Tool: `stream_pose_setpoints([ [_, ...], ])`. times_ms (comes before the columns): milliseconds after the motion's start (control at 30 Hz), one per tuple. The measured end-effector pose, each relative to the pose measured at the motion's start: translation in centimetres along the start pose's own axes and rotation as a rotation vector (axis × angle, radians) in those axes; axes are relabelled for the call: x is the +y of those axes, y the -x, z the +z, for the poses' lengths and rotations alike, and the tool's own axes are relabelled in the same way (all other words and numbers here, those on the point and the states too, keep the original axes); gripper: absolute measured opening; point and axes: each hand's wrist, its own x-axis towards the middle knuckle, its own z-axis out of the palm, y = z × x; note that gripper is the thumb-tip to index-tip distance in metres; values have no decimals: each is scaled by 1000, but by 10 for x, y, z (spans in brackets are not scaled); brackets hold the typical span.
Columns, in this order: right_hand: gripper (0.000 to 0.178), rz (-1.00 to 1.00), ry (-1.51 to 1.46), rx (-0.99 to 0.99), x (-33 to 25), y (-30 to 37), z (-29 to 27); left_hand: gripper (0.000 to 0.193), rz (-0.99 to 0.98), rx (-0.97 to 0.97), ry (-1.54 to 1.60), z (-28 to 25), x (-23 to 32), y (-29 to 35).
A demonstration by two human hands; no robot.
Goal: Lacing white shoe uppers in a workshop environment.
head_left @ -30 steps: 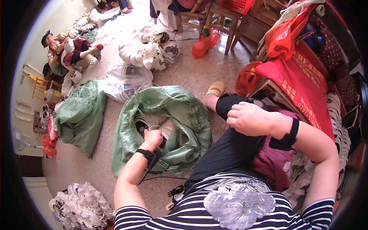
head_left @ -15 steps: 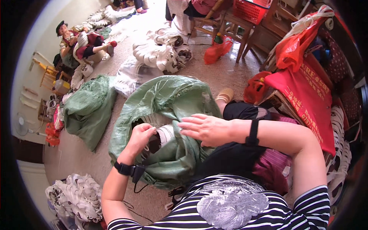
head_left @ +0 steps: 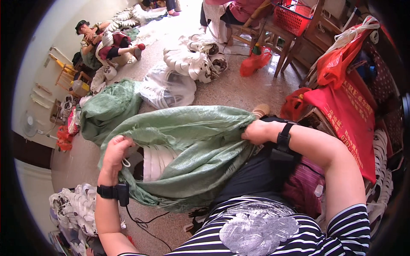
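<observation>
A green woven sack (head_left: 200, 164) is spread wide in front of me, its mouth stretched between my hands. My right hand (head_left: 257, 132) is closed round the sack's right rim. My left hand (head_left: 117, 152) is closed on the left side of the rim, and a small white loop shows beside its wrist. Inside the mouth lies a stack of white, curved, layered pieces (head_left: 157, 163), with a dark gap to their left. The sack's folds hide the rest of what is in it.
Another green sack (head_left: 113, 104) and a clear plastic bag (head_left: 166, 87) stand beyond. White pieces lie in bundles (head_left: 194, 59) on the floor and in a pile (head_left: 74, 209) at lower left. A red cloth bag (head_left: 346, 119) hangs at right. A person (head_left: 92, 51) sits far left.
My hands have moved apart and taken hold of the sack's rim, pulling its mouth wider left and right. The seated person's hand has come up to the face.
</observation>
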Motion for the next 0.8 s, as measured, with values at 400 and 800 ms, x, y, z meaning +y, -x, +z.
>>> stream_pose_setpoints([
  [400, 31, -118, -4, 369, -30, 43, -18, 16, -328, -142, 541, 19, -9, -2],
  [800, 87, -98, -302, 873, -94, 32, -54, 11, -344, -336, 685, 138, 48, -30],
])
